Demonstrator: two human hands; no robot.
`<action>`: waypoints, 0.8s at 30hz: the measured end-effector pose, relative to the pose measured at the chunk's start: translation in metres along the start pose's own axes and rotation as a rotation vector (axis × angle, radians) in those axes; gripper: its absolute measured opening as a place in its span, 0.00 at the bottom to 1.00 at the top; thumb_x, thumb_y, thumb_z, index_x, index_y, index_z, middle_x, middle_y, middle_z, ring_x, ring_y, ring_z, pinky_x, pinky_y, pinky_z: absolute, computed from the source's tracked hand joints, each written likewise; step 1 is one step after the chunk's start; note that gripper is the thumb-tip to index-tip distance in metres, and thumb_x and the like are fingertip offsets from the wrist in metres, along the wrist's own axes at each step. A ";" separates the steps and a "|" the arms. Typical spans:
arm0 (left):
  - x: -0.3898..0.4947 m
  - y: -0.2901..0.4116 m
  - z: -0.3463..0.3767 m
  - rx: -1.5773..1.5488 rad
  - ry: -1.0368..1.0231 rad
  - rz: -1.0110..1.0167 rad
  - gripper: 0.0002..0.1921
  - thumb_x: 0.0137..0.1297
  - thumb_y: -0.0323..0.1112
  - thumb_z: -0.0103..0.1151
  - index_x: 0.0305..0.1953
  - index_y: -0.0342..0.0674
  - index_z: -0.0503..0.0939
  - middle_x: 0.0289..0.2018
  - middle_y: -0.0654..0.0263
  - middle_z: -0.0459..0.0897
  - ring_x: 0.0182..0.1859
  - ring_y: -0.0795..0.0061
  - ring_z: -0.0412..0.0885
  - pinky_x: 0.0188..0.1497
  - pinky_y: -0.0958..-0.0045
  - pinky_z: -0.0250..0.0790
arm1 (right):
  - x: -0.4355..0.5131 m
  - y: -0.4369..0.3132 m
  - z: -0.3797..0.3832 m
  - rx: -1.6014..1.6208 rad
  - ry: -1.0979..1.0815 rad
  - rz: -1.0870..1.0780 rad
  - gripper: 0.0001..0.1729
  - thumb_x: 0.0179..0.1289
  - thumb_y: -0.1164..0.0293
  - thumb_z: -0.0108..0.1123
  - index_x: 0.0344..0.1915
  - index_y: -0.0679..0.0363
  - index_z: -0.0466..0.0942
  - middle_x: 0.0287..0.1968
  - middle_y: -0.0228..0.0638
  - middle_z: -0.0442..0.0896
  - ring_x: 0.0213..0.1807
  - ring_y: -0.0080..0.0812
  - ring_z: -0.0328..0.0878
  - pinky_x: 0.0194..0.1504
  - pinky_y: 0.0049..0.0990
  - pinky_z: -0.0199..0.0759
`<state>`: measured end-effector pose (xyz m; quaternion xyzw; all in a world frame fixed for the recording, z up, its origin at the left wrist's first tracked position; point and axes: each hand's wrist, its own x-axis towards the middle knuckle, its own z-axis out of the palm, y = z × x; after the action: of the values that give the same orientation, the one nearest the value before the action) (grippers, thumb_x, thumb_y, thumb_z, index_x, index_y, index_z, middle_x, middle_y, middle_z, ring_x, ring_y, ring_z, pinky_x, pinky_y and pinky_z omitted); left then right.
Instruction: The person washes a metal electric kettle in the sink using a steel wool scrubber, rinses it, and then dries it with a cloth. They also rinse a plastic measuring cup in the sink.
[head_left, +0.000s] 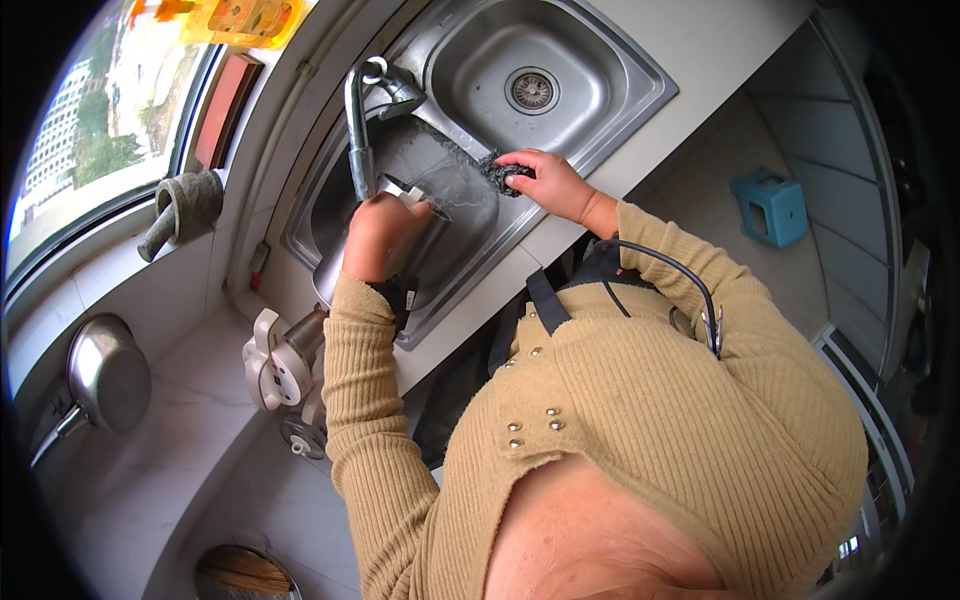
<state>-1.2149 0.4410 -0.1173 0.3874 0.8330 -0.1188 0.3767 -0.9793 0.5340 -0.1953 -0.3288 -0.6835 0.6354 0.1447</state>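
Observation:
My left hand (384, 231) grips a stainless-steel jug (330, 268) at its rim, near a white fitting. The jug leans in the lower-left sink basin (474, 251), close under the spout of the chrome faucet (360, 142). Part of the jug is hidden behind my hand and sleeve. Between the thumb and fingers of my right hand (551, 184) is a dark metal scouring pad (501, 172), held by the ridge between the two basins. Wet, shiny streaks show on the floor of the left basin.
The second basin (592, 82) has a drain strainer (532, 90). A white appliance head with buttons (281, 375) is left of my forearm. A stone mortar (196, 202) sits on the sill, and a metal pan (112, 375) leans below. A blue stool (780, 210) stands right.

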 end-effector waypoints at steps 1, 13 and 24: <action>-0.002 0.003 0.000 0.042 -0.003 0.009 0.29 0.54 0.56 0.61 0.26 0.27 0.79 0.19 0.55 0.78 0.23 0.64 0.79 0.30 0.66 0.71 | 0.000 0.000 0.000 0.002 -0.002 0.003 0.18 0.57 0.76 0.57 0.49 0.61 0.76 0.43 0.37 0.79 0.42 0.27 0.76 0.48 0.24 0.69; -0.034 0.019 0.003 0.096 -0.016 0.016 0.27 0.53 0.57 0.59 0.35 0.33 0.82 0.36 0.49 0.82 0.44 0.54 0.79 0.46 0.63 0.70 | 0.005 0.003 0.003 -0.030 -0.027 -0.013 0.16 0.55 0.71 0.59 0.46 0.58 0.78 0.44 0.41 0.80 0.45 0.38 0.77 0.49 0.28 0.69; -0.092 -0.003 0.008 -0.245 0.150 -0.001 0.23 0.54 0.50 0.63 0.26 0.28 0.78 0.17 0.57 0.77 0.20 0.72 0.73 0.27 0.67 0.66 | 0.021 0.005 -0.016 -0.088 -0.041 -0.024 0.18 0.56 0.73 0.58 0.48 0.60 0.77 0.43 0.40 0.80 0.42 0.32 0.77 0.47 0.25 0.69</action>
<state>-1.1741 0.3834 -0.0569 0.3459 0.8672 0.0128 0.3579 -0.9834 0.5599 -0.2022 -0.3136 -0.7174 0.6097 0.1235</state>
